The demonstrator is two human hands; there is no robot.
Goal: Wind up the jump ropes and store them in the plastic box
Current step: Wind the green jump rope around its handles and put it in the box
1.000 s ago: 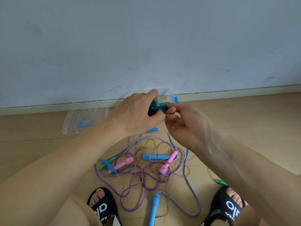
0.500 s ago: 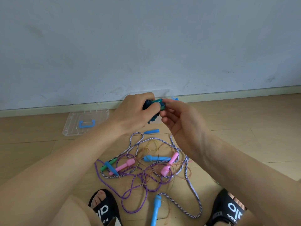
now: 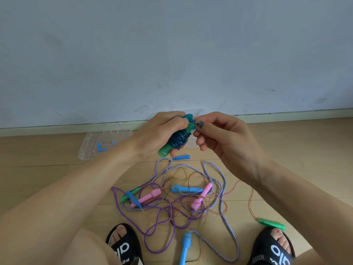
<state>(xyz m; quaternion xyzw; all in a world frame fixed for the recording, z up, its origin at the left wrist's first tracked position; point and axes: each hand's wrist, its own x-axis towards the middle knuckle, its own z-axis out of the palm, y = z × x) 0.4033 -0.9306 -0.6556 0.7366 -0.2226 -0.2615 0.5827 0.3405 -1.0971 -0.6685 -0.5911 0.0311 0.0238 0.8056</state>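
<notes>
My left hand point(image 3: 158, 133) grips a green-handled jump rope point(image 3: 176, 141) with dark blue cord wound tightly around its handles, held above the floor. My right hand point(image 3: 221, 138) pinches the cord's end at the top of that bundle. Below on the wooden floor lies a tangle of ropes point(image 3: 177, 199): a purple cord, a blue-and-white striped cord, thin orange cord, with pink handles point(image 3: 148, 197), blue handles point(image 3: 186, 189) and a green handle point(image 3: 271, 224). The clear plastic box is mostly hidden behind my hands, by the wall.
A clear lid point(image 3: 103, 145) with a blue latch lies on the floor at the left by the wall. My feet in black sandals point(image 3: 124, 245) stand at the bottom edge, either side of the tangle. A loose blue handle point(image 3: 181, 157) lies under my hands.
The wound bundle has tilted so its green handle end now points down from my left hand. My right hand has shifted to pinch the cord at the bundle's top.
</notes>
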